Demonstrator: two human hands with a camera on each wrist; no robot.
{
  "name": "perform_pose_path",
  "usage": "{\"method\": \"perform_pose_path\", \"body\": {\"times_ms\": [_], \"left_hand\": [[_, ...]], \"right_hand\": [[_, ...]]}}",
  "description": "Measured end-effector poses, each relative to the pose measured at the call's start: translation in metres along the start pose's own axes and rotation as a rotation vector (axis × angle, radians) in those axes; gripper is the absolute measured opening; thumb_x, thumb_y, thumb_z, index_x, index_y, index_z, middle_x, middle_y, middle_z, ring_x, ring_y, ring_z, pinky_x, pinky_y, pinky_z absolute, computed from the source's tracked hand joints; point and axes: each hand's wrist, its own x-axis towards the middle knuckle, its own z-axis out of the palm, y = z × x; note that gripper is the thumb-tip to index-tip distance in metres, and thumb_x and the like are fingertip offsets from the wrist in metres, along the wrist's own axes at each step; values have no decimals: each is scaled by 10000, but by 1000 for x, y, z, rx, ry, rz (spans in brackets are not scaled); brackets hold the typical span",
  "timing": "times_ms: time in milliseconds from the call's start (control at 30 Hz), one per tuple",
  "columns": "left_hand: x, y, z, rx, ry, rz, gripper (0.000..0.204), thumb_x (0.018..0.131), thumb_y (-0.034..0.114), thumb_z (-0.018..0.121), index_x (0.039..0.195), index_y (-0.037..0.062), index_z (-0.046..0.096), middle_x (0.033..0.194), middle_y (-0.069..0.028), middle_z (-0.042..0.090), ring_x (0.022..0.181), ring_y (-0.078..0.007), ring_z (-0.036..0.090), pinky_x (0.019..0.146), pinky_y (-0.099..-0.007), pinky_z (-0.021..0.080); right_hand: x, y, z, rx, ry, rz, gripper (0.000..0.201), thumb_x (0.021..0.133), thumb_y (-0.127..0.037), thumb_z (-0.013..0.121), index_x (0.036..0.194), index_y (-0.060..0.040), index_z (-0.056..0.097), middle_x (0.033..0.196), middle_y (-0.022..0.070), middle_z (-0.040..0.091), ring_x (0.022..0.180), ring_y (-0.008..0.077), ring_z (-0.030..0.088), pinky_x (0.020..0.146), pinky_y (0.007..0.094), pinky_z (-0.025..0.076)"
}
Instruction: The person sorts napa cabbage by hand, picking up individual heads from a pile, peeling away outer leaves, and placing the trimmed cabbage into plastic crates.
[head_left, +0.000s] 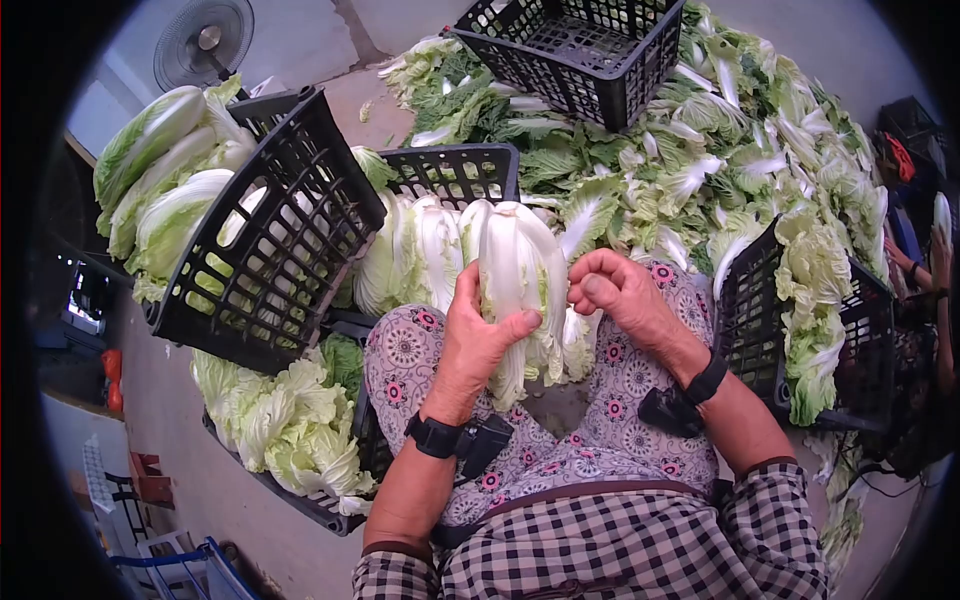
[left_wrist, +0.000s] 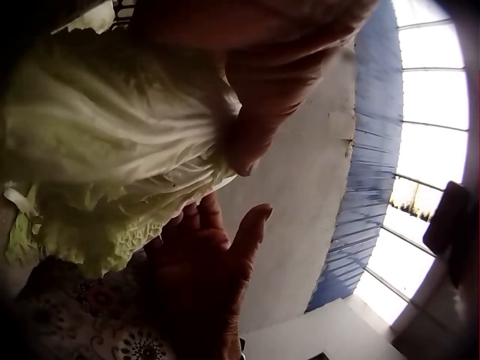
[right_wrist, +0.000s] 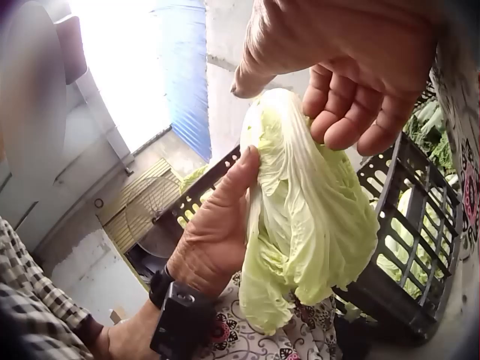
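Observation:
A napa cabbage (head_left: pixel 520 265) stands over the person's lap, its white base up and its pale green leaf tips down. The left hand (head_left: pixel 478 335) grips it from the side, with the thumb across the front leaves. On the cabbage's other side is the right hand (head_left: pixel 630 300), its fingers loosely bent and the thumb apart from them. In the right wrist view, the fingers (right_wrist: pixel 352 112) of that hand are right at the edge of the cabbage's white base. The left hand's other fingers are mostly hidden behind the cabbage.
Upright trimmed cabbages (head_left: pixel 420 250) fill a crate ahead of the knees. A tilted black crate (head_left: pixel 270 240) of cabbages stands left, above a crate of loose leaves (head_left: pixel 285 420). Behind lies a large leaf heap (head_left: pixel 680 170) bearing another crate (head_left: pixel 600 75). A leaf-draped crate (head_left: pixel 750 310) stands right.

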Motion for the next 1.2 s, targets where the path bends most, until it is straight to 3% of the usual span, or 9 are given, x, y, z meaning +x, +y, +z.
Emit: {"method": "perform_pose_path", "body": {"times_ms": [267,367,567,767,967,1067,1167,1200], "left_hand": [[-1,-1,4,124,-51,47,888,627,207,833,1314,-37,326,1218,-168,511,1121,-230,510,945,-331,425],[0,-1,4,124,-36,63,876,637,193,827,1317,-43,327,1228,-169,507,1123,-230,508,948,-329,423],[-1,-1,0,-61,8,-6,822,681,158,799,1321,-62,332,1230,-165,509,1097,-212,527,922,-313,443],[-4,0,1,-191,-28,-74,741,743,122,743,1323,-72,324,1185,-159,542,1041,-202,561,882,-303,475],[-6,0,2,-226,-60,-92,690,785,136,709,1318,-70,322,1169,-164,550,1021,-197,575,863,-306,492],[-7,1,2,-284,-85,-127,674,792,144,704,1312,-65,329,1151,-160,560,1004,-194,583,847,-307,503],[-7,0,3,-326,-98,-144,665,795,138,700,1313,-58,331,1133,-154,569,986,-192,590,830,-308,514],[-6,-1,4,-335,-100,-143,663,796,133,699,1314,-56,330,1127,-152,572,981,-191,592,825,-309,517]], "right_hand": [[2,7,9,-410,110,-220,364,777,-138,679,1079,19,549,886,72,641,766,112,603,711,254,504],[3,11,9,-250,123,-228,313,793,-82,628,1085,11,567,933,77,655,818,117,620,734,259,513],[-1,0,10,-437,170,-297,267,808,-74,609,1061,8,591,900,84,661,801,110,619,723,250,507],[-4,-3,9,-526,33,-346,229,799,-91,634,1009,0,612,845,72,660,719,108,593,636,253,477],[-4,-4,8,-615,29,-519,224,799,-86,632,1002,7,617,822,57,648,726,88,584,643,246,478],[-6,-4,8,-408,-3,-386,243,801,-91,637,1020,15,617,820,53,649,729,85,583,653,244,485],[-6,-6,5,-440,-25,-317,271,810,-101,643,1056,7,615,859,35,650,762,84,585,699,240,485],[-8,-7,5,-310,-41,-239,279,810,-103,644,1065,6,611,886,35,649,784,87,589,724,243,485]]}}
